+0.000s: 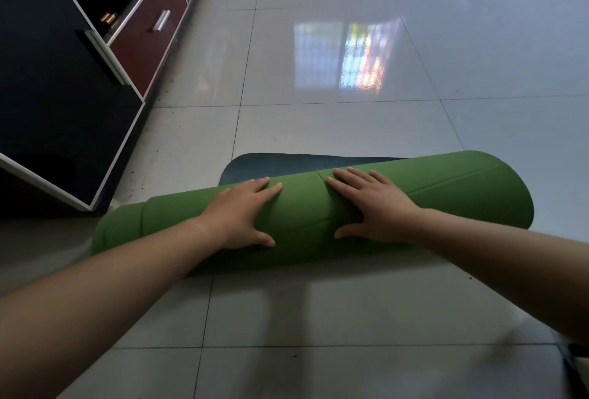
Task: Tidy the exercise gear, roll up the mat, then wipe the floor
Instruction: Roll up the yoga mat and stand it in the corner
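A thick green roll of exercise mat (pixel 306 210) lies across the tiled floor in front of me. A short dark flap of the mat (pixel 287 164) still lies flat on the floor just beyond the roll. My left hand (pixel 240 210) rests palm down on top of the roll, left of its middle, fingers spread. My right hand (pixel 371 204) presses flat on the roll right of its middle, fingers spread, thumb on the near side. Neither hand closes around anything.
A low dark cabinet (pixel 63 96) with a white-edged glass door and red-brown drawers (pixel 149 45) runs along the left. Glossy white floor tiles (pixel 350 64) stretch ahead, with specks of dirt near the cabinet base. A dark object (pixel 578 351) sits at the lower right edge.
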A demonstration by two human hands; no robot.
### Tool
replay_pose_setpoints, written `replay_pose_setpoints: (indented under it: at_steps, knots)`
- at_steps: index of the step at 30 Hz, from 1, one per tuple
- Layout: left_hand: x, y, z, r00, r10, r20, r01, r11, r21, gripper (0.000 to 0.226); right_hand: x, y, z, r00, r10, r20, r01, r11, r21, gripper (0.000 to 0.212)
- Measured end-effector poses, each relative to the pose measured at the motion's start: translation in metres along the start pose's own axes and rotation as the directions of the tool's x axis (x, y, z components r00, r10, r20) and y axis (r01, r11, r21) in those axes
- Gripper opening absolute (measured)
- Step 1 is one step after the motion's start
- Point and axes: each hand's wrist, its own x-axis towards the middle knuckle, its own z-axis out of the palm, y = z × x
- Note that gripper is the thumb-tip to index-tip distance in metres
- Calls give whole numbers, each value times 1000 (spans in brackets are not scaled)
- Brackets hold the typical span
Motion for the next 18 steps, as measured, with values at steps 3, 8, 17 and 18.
replay_pose_setpoints:
  at_steps: [3,8,17,18]
  knots:
    - [0,5,1,998,-24,-59,24,1000,4,92,11,4,-6,998,49,-49,-47,998,41,93]
    - [11,8,8,997,-71,-31,73,994,80,121,17,4,-3,974,146,-174,-119,980,158,77]
    - [27,0,4,999,-41,1,41,993,114,122,25,13,-6,998,56,-5,-56,997,46,114]
    - [26,-1,5,999,-34,-11,35,993,110,119,24,14,-7,999,40,0,-40,999,15,118]
